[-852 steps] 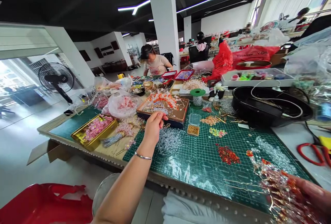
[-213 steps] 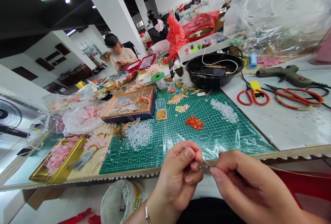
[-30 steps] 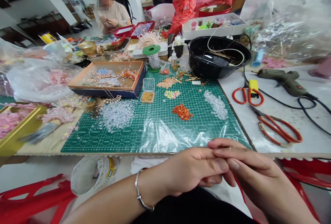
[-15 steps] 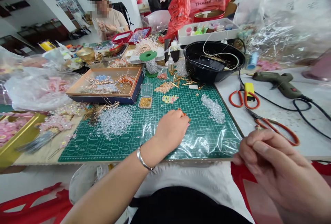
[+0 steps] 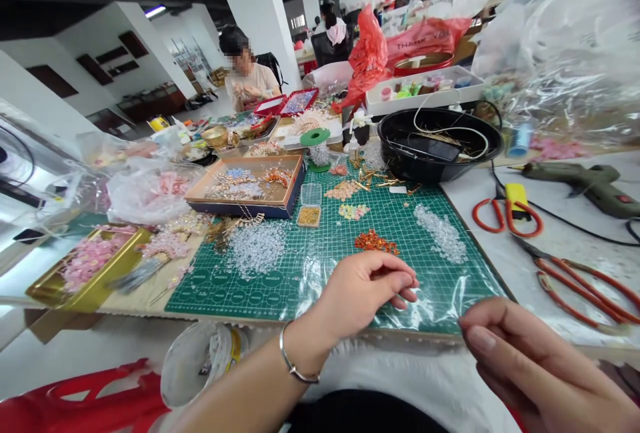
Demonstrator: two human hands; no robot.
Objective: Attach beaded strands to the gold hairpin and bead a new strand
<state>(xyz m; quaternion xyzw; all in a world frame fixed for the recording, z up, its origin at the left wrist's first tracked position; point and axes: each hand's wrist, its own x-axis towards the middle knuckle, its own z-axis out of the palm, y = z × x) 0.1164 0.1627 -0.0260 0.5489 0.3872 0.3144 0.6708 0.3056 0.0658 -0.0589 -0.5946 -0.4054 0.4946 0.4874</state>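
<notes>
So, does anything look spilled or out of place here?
Nothing looks damaged. The clear beads and orange pieces lie loose on the green mat, but in separate heaps, so probably sorted rather than spilled. A dark flat object in the black basin seems odd among craft supplies.

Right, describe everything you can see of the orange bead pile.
The orange bead pile is a loose heap of small shiny pieces, orange to deep red; glass or plastic, I cannot tell. It lies on the green gridded mat, just beyond the left hand, which overlaps its near edge in view; contact is unclear.
</notes>
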